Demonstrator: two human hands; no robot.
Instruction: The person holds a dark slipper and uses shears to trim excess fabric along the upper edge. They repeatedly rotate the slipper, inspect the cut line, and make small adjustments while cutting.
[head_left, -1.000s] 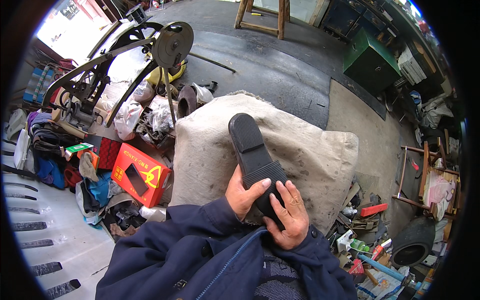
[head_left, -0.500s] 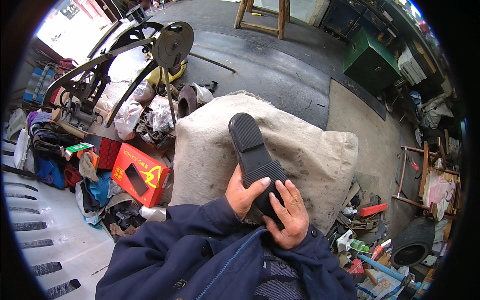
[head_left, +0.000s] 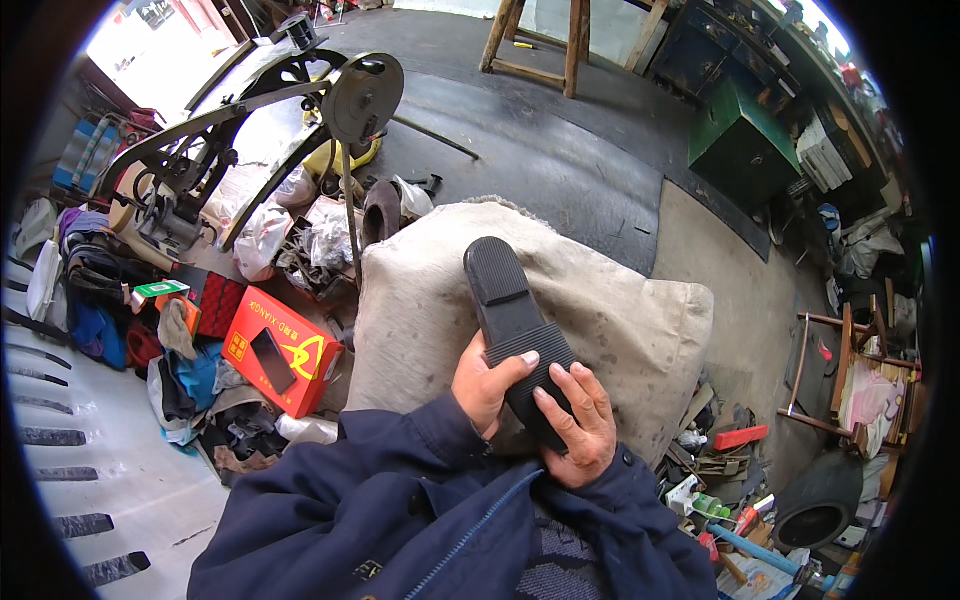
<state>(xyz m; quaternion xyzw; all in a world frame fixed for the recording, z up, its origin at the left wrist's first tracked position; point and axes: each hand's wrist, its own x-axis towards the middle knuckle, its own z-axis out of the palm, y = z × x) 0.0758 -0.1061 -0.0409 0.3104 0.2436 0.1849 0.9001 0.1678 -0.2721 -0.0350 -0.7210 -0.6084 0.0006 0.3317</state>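
Slight view shift, black sole (head_left: 523, 340) between left hand (head_left: 480, 388) and right hand (head_left: 584, 434)

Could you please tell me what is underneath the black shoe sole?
Beneath the black shoe sole, the beige cloth shows around its edges; whether they touch is unclear. The sole's underside and most fingers of the left hand are covered.

Navy jacket (head_left: 310, 510), 1 blue zip (head_left: 478, 530)
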